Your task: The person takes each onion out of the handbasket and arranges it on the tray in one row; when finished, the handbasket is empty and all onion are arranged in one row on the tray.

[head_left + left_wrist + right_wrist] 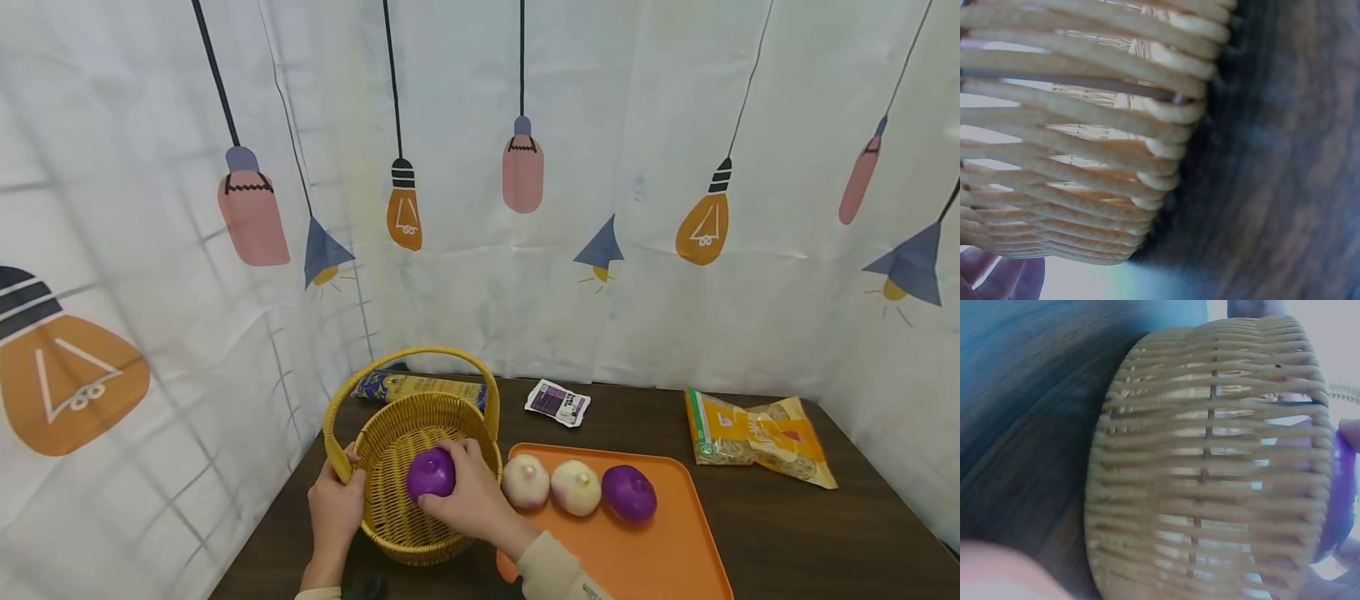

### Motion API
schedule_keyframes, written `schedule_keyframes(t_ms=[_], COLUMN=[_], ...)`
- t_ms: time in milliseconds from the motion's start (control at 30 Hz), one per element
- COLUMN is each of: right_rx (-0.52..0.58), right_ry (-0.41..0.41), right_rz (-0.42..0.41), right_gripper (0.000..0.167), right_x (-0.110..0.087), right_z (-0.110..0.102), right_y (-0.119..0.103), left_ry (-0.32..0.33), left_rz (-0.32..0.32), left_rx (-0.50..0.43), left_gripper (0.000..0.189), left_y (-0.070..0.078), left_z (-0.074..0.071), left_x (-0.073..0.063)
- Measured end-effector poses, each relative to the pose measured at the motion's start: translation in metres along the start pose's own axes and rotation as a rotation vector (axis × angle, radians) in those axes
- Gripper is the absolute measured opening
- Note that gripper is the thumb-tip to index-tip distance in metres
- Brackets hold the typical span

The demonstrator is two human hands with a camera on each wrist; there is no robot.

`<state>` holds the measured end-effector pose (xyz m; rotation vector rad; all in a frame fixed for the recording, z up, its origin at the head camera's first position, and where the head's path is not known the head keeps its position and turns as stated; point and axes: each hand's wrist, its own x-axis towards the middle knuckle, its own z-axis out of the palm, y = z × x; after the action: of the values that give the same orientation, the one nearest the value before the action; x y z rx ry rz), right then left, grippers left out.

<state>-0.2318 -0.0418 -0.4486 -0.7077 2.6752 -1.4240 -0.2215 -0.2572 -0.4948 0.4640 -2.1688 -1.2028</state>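
Note:
My right hand (477, 497) grips a purple onion (431, 473) over the mouth of a yellow wicker basket (390, 504). In the right wrist view, the purple onion (1339, 494) shows beyond the basket's woven wall (1204, 462), partly hidden by it. My left hand (337, 496) holds the basket's left side, by the foot of its handle; some of its fingers (1007, 275) appear at the corner of the left wrist view. Right of the basket lies an orange tray (630, 558) with two white onions (526, 481) (576, 487) and another purple onion (629, 493).
Behind the basket lies a blue and yellow packet (420, 385). A small white and purple sachet (558, 403) is at the back of the dark table (825, 542). An orange and yellow bag (761, 437) lies at the right. A lamp-print curtain (465, 308) hangs behind the table.

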Motion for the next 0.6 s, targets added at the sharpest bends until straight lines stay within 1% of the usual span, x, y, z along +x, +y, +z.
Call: schedule_keyframes(t_ms=[133,233,433,533,600], right_rx=[-0.014,0.008,0.02,0.047,0.102], right_ry=[0.031,0.06,0.129,0.136,0.124], right_rz=[-0.008,-0.014,-0.068,-0.079,-0.075], right_gripper=[0.072,0.072,0.069,0.069,0.069], right_x=[-0.01,-0.018,-0.033,-0.041,-0.045], right_z=[-0.01,-0.019,-0.036,-0.046,-0.051], right_y=[0.001,0.002,0.009,0.014,0.018], left_ry=[-0.003,-0.002,-0.015,-0.023,-0.03], left_rz=[0.0,0.004,0.009,0.004,0.002], left_rx=[0.001,0.005,-0.006,-0.013,-0.002], left_gripper=[0.016,0.016,0.017,0.017,0.017], left_y=[0.0,-0.001,-0.002,-0.002,-0.001], left_z=[0.0,0.0,-0.001,-0.001,-0.002], left_x=[0.0,0.001,0.002,0.002,0.002])
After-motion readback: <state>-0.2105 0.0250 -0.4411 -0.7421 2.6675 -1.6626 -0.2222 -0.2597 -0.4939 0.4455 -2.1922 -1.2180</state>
